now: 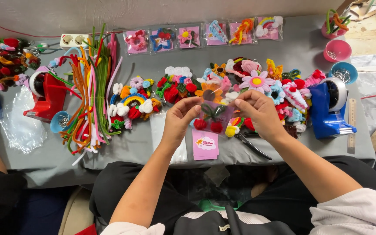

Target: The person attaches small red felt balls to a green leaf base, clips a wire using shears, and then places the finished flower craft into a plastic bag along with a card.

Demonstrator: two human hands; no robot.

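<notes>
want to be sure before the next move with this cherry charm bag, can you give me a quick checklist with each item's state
1. Both hands on the bag: ok. Left hand and right hand pinch the top corners of the clear bag.
2. Cherry charm inside the bag: ok, the red cherries sit low in it.
3. Bag top closed: cannot tell, fingers cover it.
4. Pink cards within reach: ok, just below the bag.
5. Blue tape dispenser near: ok, beside the right hand.
6. Pliers clear of the bag: ok.

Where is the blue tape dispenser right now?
In the head view, the blue tape dispenser stands on the grey table at the right end, beyond the right hand, below the small blue bowl.
</notes>
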